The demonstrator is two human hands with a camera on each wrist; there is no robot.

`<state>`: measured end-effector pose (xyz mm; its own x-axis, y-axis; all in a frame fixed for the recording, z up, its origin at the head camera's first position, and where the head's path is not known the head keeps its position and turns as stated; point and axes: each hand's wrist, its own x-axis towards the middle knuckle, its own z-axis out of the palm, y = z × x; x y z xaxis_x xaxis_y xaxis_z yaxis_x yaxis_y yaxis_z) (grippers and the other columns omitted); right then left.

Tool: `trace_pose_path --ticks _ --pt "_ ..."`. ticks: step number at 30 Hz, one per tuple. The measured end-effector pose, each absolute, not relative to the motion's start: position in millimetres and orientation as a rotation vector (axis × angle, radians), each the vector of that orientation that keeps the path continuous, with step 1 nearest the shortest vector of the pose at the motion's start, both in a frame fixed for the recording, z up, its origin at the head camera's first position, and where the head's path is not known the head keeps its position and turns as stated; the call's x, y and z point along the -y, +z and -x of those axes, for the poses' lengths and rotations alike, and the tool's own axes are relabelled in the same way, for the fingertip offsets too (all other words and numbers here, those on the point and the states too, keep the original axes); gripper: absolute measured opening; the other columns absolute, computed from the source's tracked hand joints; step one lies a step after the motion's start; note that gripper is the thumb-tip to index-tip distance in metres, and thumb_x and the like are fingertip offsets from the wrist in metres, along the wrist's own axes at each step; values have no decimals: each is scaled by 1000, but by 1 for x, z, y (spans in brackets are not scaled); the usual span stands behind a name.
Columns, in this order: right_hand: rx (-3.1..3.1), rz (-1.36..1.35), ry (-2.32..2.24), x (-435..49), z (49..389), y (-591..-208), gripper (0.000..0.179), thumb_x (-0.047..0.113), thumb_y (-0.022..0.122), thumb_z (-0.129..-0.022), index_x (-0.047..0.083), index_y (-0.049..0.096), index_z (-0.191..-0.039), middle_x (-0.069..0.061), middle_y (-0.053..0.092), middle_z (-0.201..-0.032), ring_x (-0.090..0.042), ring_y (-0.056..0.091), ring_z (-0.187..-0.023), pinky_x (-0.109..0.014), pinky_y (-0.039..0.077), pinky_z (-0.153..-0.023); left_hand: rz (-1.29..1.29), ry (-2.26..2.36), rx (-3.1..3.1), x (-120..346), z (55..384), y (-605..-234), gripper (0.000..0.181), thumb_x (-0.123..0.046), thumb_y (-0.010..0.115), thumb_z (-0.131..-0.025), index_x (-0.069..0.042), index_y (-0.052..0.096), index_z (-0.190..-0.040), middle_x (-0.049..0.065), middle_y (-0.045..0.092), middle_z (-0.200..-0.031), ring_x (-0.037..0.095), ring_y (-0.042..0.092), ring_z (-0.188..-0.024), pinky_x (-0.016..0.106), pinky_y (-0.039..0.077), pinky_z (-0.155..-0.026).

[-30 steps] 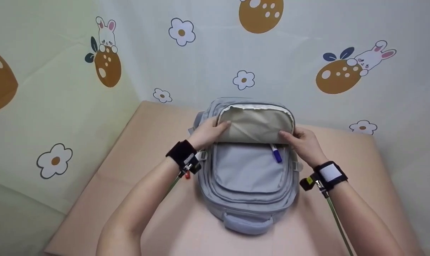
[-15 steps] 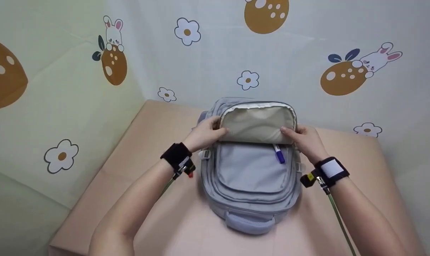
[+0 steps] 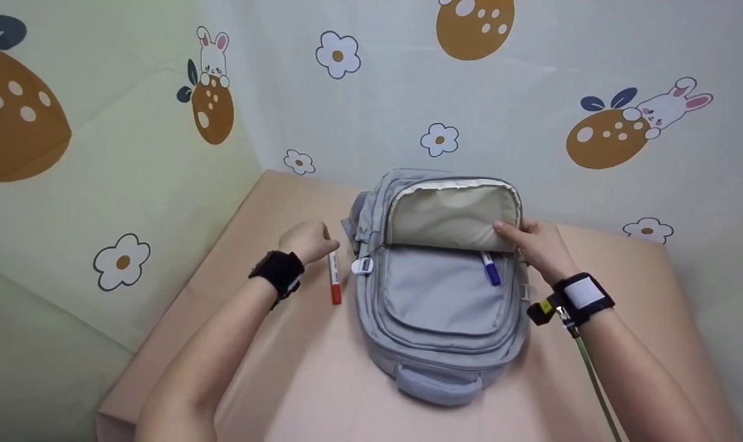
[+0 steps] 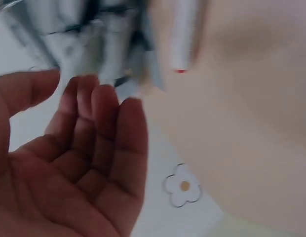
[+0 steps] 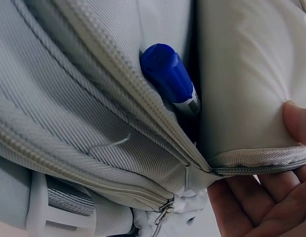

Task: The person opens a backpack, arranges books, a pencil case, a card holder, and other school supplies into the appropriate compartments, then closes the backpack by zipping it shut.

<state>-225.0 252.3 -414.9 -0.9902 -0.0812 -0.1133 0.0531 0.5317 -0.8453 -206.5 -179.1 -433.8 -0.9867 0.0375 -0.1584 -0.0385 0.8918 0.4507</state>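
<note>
A grey backpack (image 3: 445,298) lies with its front pocket flap (image 3: 448,218) folded back, showing the beige lining. My right hand (image 3: 540,247) pinches the flap's right edge, thumb on the lining and fingers behind the zipper, as the right wrist view confirms. A blue-capped marker (image 5: 168,74) sits partly inside the pocket, its cap sticking out. Left of the bag, my left hand (image 3: 307,241) hovers over the table beside a red-capped marker (image 3: 335,279). In the left wrist view its fingers (image 4: 131,128) are loosely bent and hold nothing; the marker's white barrel is apart from them.
The backpack rests on a table with a pale pink cover (image 3: 310,374), its padded handle (image 3: 439,385) towards me. A patterned curtain (image 3: 377,86) stands behind and to the left. A side strap buckle (image 3: 363,266) is on the bag's left side.
My left hand has let go of the flap's left edge and moved left, off the bag to beside the red-capped marker. My right hand still holds the flap.
</note>
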Motion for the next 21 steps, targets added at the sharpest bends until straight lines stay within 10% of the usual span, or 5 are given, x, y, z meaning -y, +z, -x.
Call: trace_pose_path --ticks 21 --pt "-2632 49 -1409 -253 226 -413 56 60 69 -91 6 57 -82 7 38 -65 -16 42 -66 -30 41 -58 20 510 -2818 178 200 -475 22 -20 70 -81 -12 59 -63 2 55 -63 23 52 -60 35 40 -56"
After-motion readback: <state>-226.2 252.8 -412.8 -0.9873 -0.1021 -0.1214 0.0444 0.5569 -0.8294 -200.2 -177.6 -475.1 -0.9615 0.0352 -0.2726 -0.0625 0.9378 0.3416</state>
